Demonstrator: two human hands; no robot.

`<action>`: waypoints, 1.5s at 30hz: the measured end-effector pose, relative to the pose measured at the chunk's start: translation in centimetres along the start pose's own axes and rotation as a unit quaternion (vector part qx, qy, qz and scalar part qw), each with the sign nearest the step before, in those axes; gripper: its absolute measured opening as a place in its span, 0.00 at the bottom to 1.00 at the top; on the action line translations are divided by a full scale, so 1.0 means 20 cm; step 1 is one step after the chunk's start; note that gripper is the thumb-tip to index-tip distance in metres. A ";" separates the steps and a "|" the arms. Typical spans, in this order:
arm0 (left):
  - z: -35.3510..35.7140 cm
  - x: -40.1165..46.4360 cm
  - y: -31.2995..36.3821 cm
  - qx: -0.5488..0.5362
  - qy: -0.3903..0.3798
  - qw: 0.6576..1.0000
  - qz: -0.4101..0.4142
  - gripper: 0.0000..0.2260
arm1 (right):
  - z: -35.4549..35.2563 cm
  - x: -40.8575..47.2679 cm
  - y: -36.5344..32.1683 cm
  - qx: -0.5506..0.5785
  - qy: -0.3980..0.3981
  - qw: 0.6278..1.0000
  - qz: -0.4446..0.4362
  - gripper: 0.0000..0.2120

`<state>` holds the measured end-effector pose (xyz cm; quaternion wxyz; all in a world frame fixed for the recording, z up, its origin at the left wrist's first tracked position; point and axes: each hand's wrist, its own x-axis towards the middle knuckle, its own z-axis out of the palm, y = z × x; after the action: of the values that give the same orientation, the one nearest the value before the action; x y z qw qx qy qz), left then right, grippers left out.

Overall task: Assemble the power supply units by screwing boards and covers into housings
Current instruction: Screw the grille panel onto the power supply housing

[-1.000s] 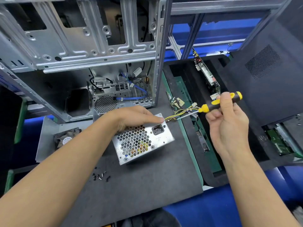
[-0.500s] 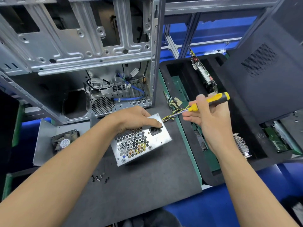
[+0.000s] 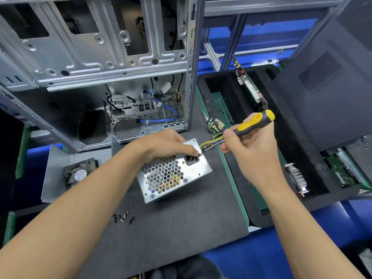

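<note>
A silver power supply unit [image 3: 191,174] with a honeycomb grille and a black socket lies on the grey mat. My left hand [image 3: 167,143] rests on its top edge and pinches a small screw [image 3: 199,155] at the corner beside the socket. My right hand [image 3: 251,150] grips a yellow-and-black screwdriver [image 3: 251,123]; its tip points down-left and meets the screw at my left fingertips. Yellow and black wires [image 3: 211,140] leave the unit's right end.
An open metal computer case [image 3: 96,63] stands behind the unit. Several loose screws [image 3: 123,217] lie on the grey mat [image 3: 171,228]. A metal cover with a fan [image 3: 79,174] sits at left. Black foam trays [image 3: 291,137] with circuit boards and a heatsink [image 3: 297,179] fill the right.
My right hand has brought the screwdriver down and left, from above the wires to the screw at my left fingertips. My left hand stays on the unit.
</note>
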<state>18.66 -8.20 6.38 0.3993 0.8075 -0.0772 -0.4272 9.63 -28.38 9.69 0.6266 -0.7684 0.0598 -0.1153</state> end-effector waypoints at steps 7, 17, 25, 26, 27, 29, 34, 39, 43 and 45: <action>0.00 0.01 0.00 0.019 0.009 1.000 -0.008 0.21 | 0.02 -0.01 0.00 0.011 -0.013 1.000 -0.008 0.12; 0.00 0.02 -0.01 0.025 0.010 1.000 0.007 0.19 | 0.03 -0.02 0.01 0.012 -0.018 1.000 -0.005 0.13; 0.00 0.03 -0.01 0.005 0.002 1.000 0.001 0.25 | 0.04 -0.02 -0.01 -0.024 -0.022 0.999 -0.013 0.13; 0.01 0.03 -0.01 0.002 0.001 1.000 -0.001 0.25 | 0.04 -0.02 -0.01 -0.027 -0.021 0.999 -0.014 0.12; 0.01 0.03 -0.01 0.002 0.001 1.000 -0.002 0.26 | 0.03 -0.02 -0.01 -0.031 -0.020 0.999 -0.013 0.12; 0.01 0.03 -0.01 0.004 0.001 1.000 -0.003 0.26 | 0.03 -0.02 -0.01 -0.037 -0.019 0.999 -0.011 0.12; 0.00 0.03 -0.01 0.009 0.001 1.000 -0.006 0.27 | 0.03 -0.02 -0.01 -0.036 -0.017 0.999 -0.008 0.13; 0.01 0.03 -0.01 0.008 0.002 1.000 -0.008 0.26 | 0.03 -0.02 -0.02 -0.047 -0.028 0.998 -0.012 0.13; 0.01 0.03 -0.01 0.020 0.009 1.000 -0.005 0.27 | 0.03 -0.02 -0.05 -0.061 -0.035 0.997 -0.018 0.14; 0.01 0.04 -0.01 0.027 0.009 1.000 0.001 0.26 | 0.02 -0.02 -0.06 -0.097 -0.035 0.994 -0.024 0.15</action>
<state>18.97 -8.43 5.68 0.3784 0.8219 -0.0856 -0.4170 9.30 -27.63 10.79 0.5477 -0.8305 0.0299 -0.0972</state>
